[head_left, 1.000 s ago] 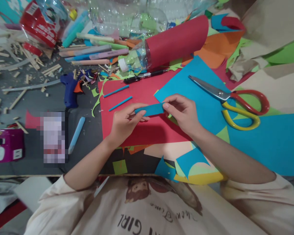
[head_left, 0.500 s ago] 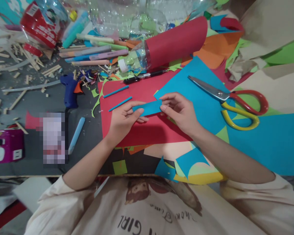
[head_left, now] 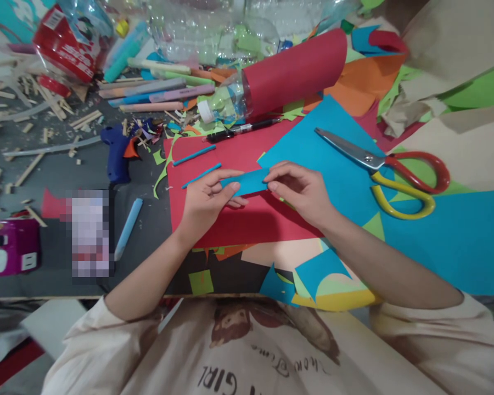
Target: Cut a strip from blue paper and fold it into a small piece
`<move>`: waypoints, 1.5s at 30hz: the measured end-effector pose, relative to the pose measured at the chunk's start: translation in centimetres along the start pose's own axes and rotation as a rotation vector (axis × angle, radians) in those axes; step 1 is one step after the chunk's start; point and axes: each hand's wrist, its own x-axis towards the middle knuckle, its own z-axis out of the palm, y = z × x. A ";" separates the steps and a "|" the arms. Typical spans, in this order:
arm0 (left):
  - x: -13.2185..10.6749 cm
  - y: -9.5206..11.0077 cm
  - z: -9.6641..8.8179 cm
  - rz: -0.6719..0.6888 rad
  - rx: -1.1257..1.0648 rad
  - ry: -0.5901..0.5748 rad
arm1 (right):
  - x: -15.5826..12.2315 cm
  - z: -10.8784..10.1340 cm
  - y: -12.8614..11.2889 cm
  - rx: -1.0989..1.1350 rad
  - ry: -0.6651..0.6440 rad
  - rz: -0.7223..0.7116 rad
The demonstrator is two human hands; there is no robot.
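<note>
A small strip of blue paper (head_left: 251, 182) is stretched between both hands above a red sheet (head_left: 230, 226). My left hand (head_left: 209, 196) pinches its left end, thumb on top and fingers beneath. At the right end, my right hand (head_left: 298, 189) grips the strip's edge between thumb and fingertips. Two thin rolled blue paper sticks (head_left: 195, 155) lie on the red sheet just beyond my left hand. To the right, scissors (head_left: 374, 161) with one red and one yellow handle rest partly open on a larger blue sheet (head_left: 325, 137).
A bottle wrapped in red paper (head_left: 296, 68) lies behind a black pen (head_left: 241, 129). Several markers (head_left: 160, 90) are heaped at the back left. On the left are a blue glue gun (head_left: 118, 156), a blurred-out phone (head_left: 90, 233) and a purple sharpener (head_left: 12, 247). Paper scraps (head_left: 323, 274) line the front edge.
The right end of the blue strip has shifted slightly left and its edge looks a little curled at my right fingertips. My left hand keeps nearly the same place.
</note>
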 end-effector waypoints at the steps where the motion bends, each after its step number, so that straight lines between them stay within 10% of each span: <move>1: 0.0 0.0 0.0 0.000 0.004 -0.003 | 0.0 -0.1 0.0 -0.010 0.004 0.003; 27: -0.2 -0.1 0.4 -0.003 -0.003 -0.011 | 0.0 0.3 0.4 0.161 -0.010 0.045; 45: -0.2 -0.7 -0.5 0.380 0.005 -0.192 | 0.1 0.0 0.7 0.038 0.144 0.027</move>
